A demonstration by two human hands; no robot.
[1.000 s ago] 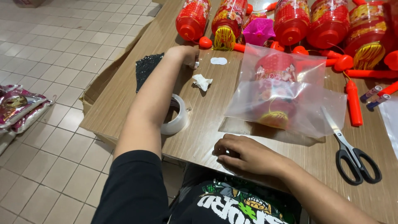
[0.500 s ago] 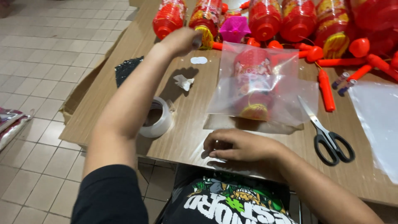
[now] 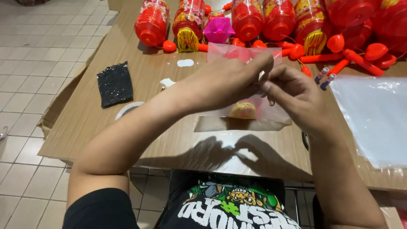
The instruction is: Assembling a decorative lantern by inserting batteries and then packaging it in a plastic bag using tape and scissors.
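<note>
Both hands meet above the desk (image 3: 140, 140), over a clear bag (image 3: 248, 112) that lies there with a red and yellow lantern inside it; the lantern's yellow end (image 3: 243, 109) shows through the plastic below the hands. The left hand (image 3: 224, 82) reaches across with thumb and forefinger in a narrow grip, and the right hand (image 3: 296, 95) pinches in the same narrow way just beside it. They seem to hold something thin and clear between them, at or near the bag's upper edge; whether it is tape or the bag's own flap cannot be told.

To do this fine work well, it looks wise to keep the pinch light and the fingertips close together, so the thin piece stays flat and does not fold on itself. The bag should stay resting on the desk with the lantern settled low, leaving the mouth free of bulk. Pressing from one end to the other would likely avoid creases.

Around them: a tape roll (image 3: 127, 109) peeks out beside the left forearm, a black glittery patch (image 3: 114, 84) lies further left, a row of red lanterns (image 3: 248, 19) lines the far edge, two small batteries (image 3: 324, 77) sit near the right hand, and a clear sheet (image 3: 373, 114) covers the right side.
</note>
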